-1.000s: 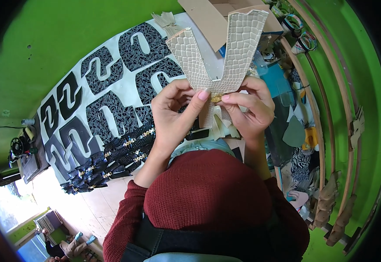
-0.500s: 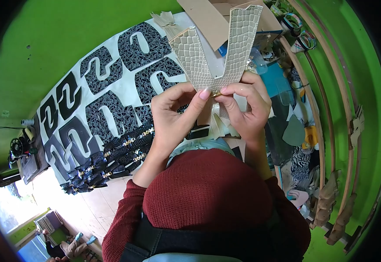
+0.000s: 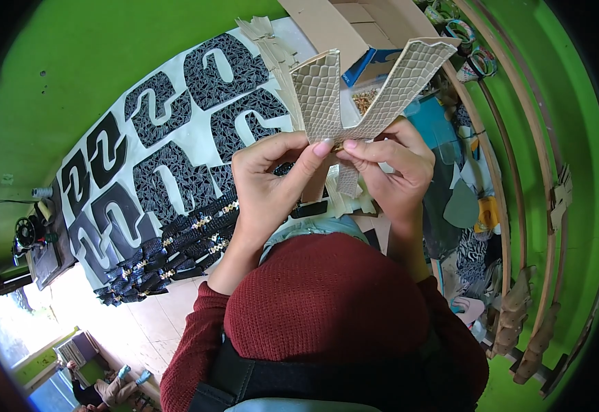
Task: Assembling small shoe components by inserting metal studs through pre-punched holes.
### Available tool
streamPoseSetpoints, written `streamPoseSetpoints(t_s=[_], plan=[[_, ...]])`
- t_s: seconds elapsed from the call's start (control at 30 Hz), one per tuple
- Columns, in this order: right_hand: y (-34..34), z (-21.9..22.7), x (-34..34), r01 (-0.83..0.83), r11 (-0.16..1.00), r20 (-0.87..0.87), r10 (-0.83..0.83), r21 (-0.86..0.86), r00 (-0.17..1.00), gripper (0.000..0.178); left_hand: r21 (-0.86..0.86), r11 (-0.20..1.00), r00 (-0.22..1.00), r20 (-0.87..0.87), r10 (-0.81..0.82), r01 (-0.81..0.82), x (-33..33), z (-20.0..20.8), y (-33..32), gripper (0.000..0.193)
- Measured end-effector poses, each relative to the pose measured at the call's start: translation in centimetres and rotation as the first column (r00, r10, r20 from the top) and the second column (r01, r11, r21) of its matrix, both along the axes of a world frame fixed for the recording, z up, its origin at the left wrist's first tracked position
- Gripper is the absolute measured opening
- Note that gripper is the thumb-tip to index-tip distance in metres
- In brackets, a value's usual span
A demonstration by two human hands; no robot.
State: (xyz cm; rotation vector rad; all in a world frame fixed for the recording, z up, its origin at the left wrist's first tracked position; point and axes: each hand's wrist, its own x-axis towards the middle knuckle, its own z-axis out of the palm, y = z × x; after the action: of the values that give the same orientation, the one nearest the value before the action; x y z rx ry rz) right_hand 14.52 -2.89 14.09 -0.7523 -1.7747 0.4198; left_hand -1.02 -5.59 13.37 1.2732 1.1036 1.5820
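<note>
A beige crocodile-textured leather piece [image 3: 317,88] rises in a V between my hands, its two wide arms spread upward and a narrower tail hanging below. My left hand [image 3: 265,172] pinches it at the fork between thumb and index finger. Opposite, my right hand [image 3: 399,175] grips the same spot from the other side, fingers curled. A small gold-coloured metal bit [image 3: 338,146] shows between the two thumb tips, partly hidden by them. More beige strips [image 3: 344,199] lie on the table below my hands.
Black patterned cut-outs [image 3: 165,175] cover the white tabletop at left, with shiny black straps bearing gold ornaments [image 3: 176,247] nearer me. An opened cardboard box [image 3: 375,24] stands at the back, beside small gold pieces [image 3: 365,101]. Material scraps [image 3: 461,206] and wooden rails [image 3: 492,158] are at right.
The leather piece has tilted, its tips shifting right and downward, baring the cardboard box and small gold pieces behind. My right hand has moved slightly right; both hands keep their pinch.
</note>
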Motion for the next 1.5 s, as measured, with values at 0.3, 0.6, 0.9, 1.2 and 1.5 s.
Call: streamPoseSetpoints(t_s=[0.3,0.6,0.9,1.2,1.5], plan=[[-0.2,0.5,-0.4,0.036,0.998,0.006,-0.036,0.044,0.999,0.020,0.016,1.000,1.000,-0.025,0.002,-0.002,-0.1,0.1,0.0,0.012],[-0.2,0.5,-0.6,0.033,0.997,-0.023,-0.031,0.065,0.999,0.019,0.053,0.999,1.000,0.018,-0.004,0.003,0.0,-0.3,0.1,0.011],[-0.7,-0.8,-0.8,-0.077,0.975,-0.258,0.022,-0.207,0.966,0.024,0.030,0.999,0.999,-0.025,-0.039,0.040,-0.3,-0.6,0.2,0.011],[-0.9,-0.1,-1.0,-0.265,0.839,-0.452,0.025,-0.476,0.891,0.040,0.004,0.994,0.989,0.102,-0.106,0.106,-0.3,-0.9,0.2,0.010],[-1.2,0.5,-1.2,-0.264,0.830,-0.437,0.027,-0.491,0.899,0.037,0.080,0.994,0.997,-0.004,-0.080,0.080,-0.3,-0.9,0.3,0.008]])
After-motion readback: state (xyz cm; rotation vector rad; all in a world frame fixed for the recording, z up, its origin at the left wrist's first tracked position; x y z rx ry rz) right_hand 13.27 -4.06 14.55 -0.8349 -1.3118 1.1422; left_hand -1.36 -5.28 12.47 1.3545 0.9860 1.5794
